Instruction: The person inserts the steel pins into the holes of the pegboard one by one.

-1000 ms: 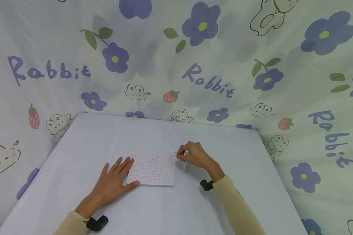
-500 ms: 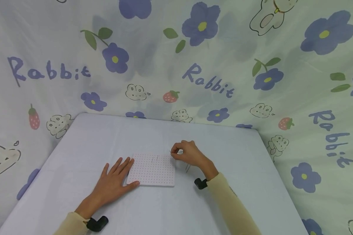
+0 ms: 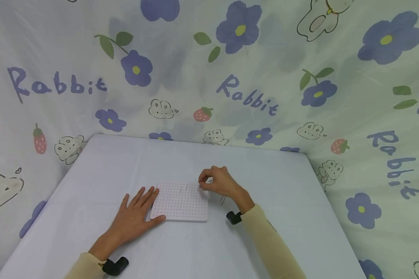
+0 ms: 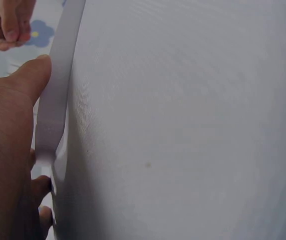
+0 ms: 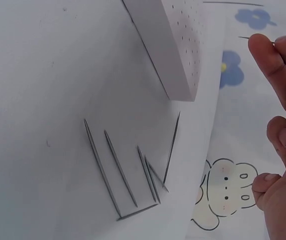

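Note:
A white board [image 3: 178, 205] dotted with small holes lies flat on the table. Two thin dark needles [image 3: 180, 189] stand in it near the far edge. My left hand [image 3: 130, 219] rests along the board's left side, fingers straight and spread, thumb at its near edge. Over the far right corner, my right hand [image 3: 219, 183] pinches a slim metal needle [image 5: 245, 37] between thumb and index finger. Its pointed tip sticks out past the fingertips in the right wrist view; the rest is hidden by the fingers.
Several loose metal needles [image 5: 102, 169] lie on the white tabletop [image 3: 276, 186] just right of the board, partly under my right hand. Behind the table hangs a cloth [image 3: 181, 85] printed with flowers and rabbits.
My right hand has moved left with the needle, from beside the board to over its far right corner. My left hand and the board have stayed put.

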Action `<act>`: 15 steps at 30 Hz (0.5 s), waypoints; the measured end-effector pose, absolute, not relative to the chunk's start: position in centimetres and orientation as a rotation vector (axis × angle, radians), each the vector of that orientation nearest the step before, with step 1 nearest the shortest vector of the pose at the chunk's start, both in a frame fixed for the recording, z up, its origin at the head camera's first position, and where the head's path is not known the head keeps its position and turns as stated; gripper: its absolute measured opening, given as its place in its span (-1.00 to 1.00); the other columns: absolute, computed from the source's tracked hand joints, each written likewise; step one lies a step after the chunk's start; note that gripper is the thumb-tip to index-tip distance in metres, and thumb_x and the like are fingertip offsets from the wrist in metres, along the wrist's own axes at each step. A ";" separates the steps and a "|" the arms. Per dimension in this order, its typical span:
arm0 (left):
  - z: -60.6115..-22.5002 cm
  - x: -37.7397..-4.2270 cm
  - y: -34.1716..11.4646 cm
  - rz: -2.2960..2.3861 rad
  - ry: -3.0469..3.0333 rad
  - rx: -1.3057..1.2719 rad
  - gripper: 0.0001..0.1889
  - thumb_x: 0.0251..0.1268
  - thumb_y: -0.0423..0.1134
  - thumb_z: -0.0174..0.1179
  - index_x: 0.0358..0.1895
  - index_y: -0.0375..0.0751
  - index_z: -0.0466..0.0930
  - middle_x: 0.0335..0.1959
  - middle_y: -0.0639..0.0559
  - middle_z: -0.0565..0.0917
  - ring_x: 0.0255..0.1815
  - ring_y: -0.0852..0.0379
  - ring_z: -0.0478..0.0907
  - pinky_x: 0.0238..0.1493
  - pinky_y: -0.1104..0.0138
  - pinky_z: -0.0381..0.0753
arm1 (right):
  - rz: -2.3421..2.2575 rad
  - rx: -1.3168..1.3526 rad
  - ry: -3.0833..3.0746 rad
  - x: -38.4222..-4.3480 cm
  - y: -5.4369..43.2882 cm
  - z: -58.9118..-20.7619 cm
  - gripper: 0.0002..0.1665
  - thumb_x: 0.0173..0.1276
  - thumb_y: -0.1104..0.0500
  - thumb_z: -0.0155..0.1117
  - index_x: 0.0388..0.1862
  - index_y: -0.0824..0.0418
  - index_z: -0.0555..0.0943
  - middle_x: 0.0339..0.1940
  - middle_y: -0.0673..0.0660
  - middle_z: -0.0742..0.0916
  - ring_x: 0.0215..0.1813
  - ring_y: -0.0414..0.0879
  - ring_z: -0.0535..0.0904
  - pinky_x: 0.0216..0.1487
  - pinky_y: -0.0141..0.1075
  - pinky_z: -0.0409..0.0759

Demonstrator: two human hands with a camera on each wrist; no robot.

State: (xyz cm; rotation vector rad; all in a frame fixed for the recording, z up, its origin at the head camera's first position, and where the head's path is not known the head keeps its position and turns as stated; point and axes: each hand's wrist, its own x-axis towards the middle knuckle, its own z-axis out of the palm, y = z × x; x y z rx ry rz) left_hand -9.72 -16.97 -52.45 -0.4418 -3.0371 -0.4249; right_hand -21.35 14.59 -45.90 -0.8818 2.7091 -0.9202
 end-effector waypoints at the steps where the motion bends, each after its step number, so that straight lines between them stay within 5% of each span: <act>1: -52.5 -9.7 -17.0 -0.426 -3.037 -0.441 0.06 0.18 0.59 -0.02 0.61 -0.05 0.12 0.60 -0.10 0.19 0.62 -0.24 -0.01 0.46 -0.37 -0.19 | -0.923 -0.880 2.706 -21.4 14.5 -45.9 -0.96 0.33 0.06 0.41 -0.29 -0.11 0.69 -0.36 -0.31 0.70 -0.08 0.04 0.59 0.31 0.10 0.20; 15: -52.3 -9.6 -16.9 -0.434 -3.042 -0.440 0.06 0.19 0.58 0.00 0.61 -0.05 0.12 0.60 -0.11 0.19 0.62 -0.25 -0.01 0.46 -0.37 -0.18 | -0.879 -0.900 2.722 -21.5 13.3 -45.9 -0.91 0.35 -0.03 0.42 -0.28 -0.08 0.74 -0.37 -0.35 0.72 -0.12 -0.05 0.57 0.18 -0.02 0.24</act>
